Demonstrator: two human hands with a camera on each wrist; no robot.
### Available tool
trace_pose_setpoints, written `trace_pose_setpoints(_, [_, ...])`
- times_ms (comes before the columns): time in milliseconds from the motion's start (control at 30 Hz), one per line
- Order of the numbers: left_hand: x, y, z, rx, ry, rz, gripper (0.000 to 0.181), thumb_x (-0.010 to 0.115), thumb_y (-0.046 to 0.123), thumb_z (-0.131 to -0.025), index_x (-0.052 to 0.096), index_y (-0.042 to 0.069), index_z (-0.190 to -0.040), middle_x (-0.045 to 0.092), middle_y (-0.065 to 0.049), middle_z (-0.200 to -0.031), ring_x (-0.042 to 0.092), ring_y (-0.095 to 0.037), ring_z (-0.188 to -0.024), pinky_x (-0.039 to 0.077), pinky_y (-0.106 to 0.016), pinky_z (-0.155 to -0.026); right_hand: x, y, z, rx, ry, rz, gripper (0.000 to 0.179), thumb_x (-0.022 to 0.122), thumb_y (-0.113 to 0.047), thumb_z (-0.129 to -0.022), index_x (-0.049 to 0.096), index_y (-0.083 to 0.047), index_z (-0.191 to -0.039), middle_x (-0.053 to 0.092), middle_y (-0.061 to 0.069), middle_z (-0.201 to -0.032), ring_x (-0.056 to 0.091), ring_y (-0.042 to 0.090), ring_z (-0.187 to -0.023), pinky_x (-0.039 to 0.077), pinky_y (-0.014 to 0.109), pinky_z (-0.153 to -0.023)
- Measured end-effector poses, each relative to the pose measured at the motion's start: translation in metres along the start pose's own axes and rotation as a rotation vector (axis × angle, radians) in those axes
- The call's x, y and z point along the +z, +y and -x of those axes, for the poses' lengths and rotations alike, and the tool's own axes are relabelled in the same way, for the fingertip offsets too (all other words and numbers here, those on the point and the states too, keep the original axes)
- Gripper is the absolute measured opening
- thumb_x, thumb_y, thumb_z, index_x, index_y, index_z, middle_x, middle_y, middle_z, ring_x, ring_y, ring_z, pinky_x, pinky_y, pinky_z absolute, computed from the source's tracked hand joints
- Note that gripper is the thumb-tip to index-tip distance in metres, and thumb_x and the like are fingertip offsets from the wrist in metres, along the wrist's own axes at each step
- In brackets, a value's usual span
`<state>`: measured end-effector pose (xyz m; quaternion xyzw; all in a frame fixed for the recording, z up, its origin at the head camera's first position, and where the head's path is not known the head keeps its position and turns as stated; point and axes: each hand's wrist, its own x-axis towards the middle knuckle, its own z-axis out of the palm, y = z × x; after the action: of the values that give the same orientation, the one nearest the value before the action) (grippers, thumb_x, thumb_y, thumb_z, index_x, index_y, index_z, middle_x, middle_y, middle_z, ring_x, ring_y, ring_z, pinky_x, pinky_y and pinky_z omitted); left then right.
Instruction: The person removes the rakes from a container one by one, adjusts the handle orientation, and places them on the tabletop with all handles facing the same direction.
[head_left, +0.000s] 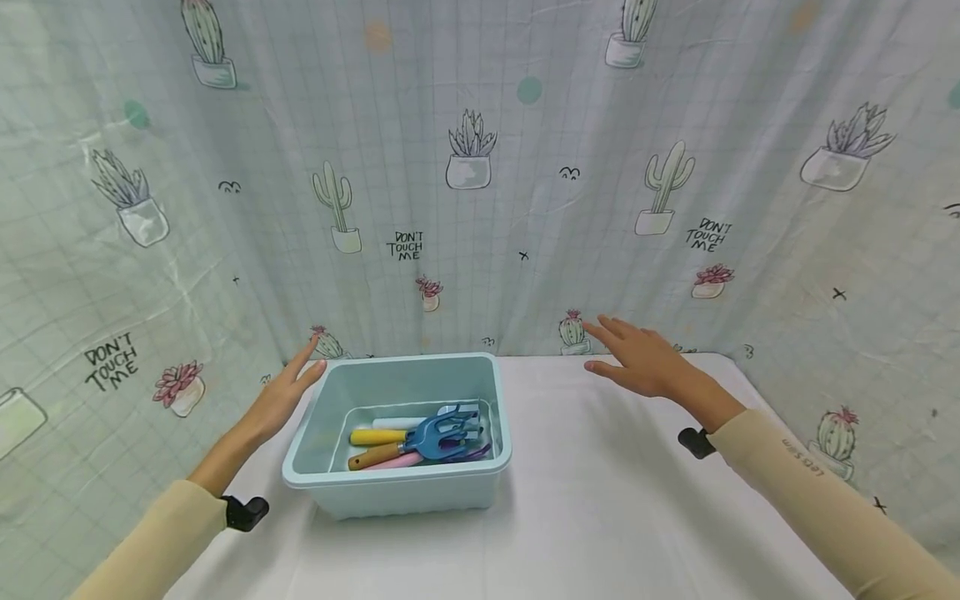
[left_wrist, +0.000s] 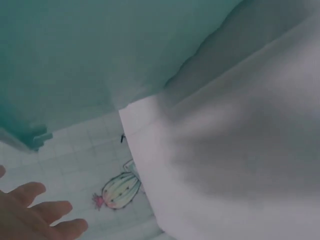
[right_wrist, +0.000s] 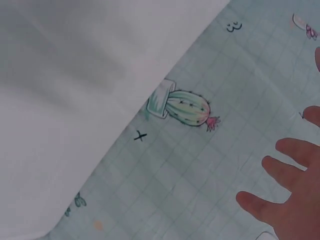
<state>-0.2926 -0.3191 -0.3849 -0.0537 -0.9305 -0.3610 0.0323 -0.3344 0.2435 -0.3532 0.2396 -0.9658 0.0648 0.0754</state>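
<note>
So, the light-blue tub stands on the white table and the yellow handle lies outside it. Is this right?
Not quite: the yellow handle lies inside the tub, as the head view shows. The tub does stand on the white table.

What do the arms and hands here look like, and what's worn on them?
The cream fabric left sleeve looks plain; the matching cream right sleeve bears small dark lettering. A small black device sits at each wrist. The left hand and right hand are gloveless.
</note>
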Motion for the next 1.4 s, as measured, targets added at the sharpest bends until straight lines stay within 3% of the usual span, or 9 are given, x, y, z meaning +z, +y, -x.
trace_pose_setpoints(200, [0.012,-0.001,-0.004,-0.030,-0.103,0.130,0.078,0.029,0.059,-0.108,-0.006,0.022,-0.167,-0.006,-0.022,-0.174,0.000,-0.056,-0.157,0.009,-0.085,-0.113,0.003,-0.008,0.001,-0.028,-0.027,-0.032,0.073,0.057,-0.053,-0.102,0.032,-0.020,-0.163,0.032,0.022,-0.167,0.037,0.047,-0.151,0.032,0.073,-0.116])
trace_pose_setpoints(333, [0.018,0.001,-0.005,-0.024,-0.136,0.197,0.077,0.031,0.055,-0.109,-0.005,0.020,-0.167,-0.006,-0.023,-0.173,0.000,-0.055,-0.157,0.009,-0.081,-0.117,0.004,-0.013,0.000,-0.040,-0.046,-0.044,0.073,0.058,-0.051,-0.102,0.033,-0.020,-0.163,0.031,0.021,-0.168,0.040,0.046,-0.150,0.033,0.071,-0.116])
trace_pose_setpoints(500, [0.023,0.003,-0.006,-0.026,-0.129,0.200,0.075,0.032,0.051,-0.110,-0.003,0.019,-0.168,-0.004,-0.022,-0.174,0.005,-0.054,-0.157,0.013,-0.078,-0.119,0.007,-0.019,-0.002,-0.048,-0.059,-0.055,0.074,0.057,-0.053,-0.102,0.031,-0.023,-0.164,0.031,0.020,-0.168,0.039,0.047,-0.150,0.033,0.071,-0.116])
trace_pose_setpoints(900, [0.029,-0.007,-0.009,0.021,-0.136,0.212,0.062,0.028,0.030,-0.115,-0.001,0.012,-0.167,-0.004,-0.024,-0.173,-0.002,-0.055,-0.157,0.004,-0.077,-0.120,0.010,-0.037,-0.009,-0.063,-0.095,-0.091,0.074,0.058,-0.055,-0.101,0.031,-0.027,-0.164,0.029,0.015,-0.170,0.037,0.046,-0.151,0.033,0.071,-0.116])
trace_pose_setpoints(1200, [0.025,-0.009,-0.003,-0.061,-0.143,0.213,0.062,0.027,0.032,-0.115,-0.001,0.017,-0.168,-0.004,-0.020,-0.174,0.001,-0.053,-0.158,0.006,-0.077,-0.120,0.013,-0.061,-0.019,-0.094,-0.147,-0.167,0.075,0.056,-0.057,-0.101,0.027,-0.031,-0.165,0.025,0.013,-0.172,0.034,0.044,-0.154,0.034,0.069,-0.117])
trace_pose_setpoints(1400, [0.027,-0.005,-0.003,-0.065,-0.143,0.233,0.061,0.026,0.030,-0.115,-0.001,0.018,-0.168,-0.006,-0.018,-0.174,-0.003,-0.051,-0.159,0.004,-0.077,-0.120,0.011,-0.072,-0.023,-0.117,-0.151,-0.151,0.075,0.057,-0.057,-0.101,0.027,-0.032,-0.165,0.027,0.012,-0.172,0.037,0.042,-0.153,0.038,0.067,-0.116])
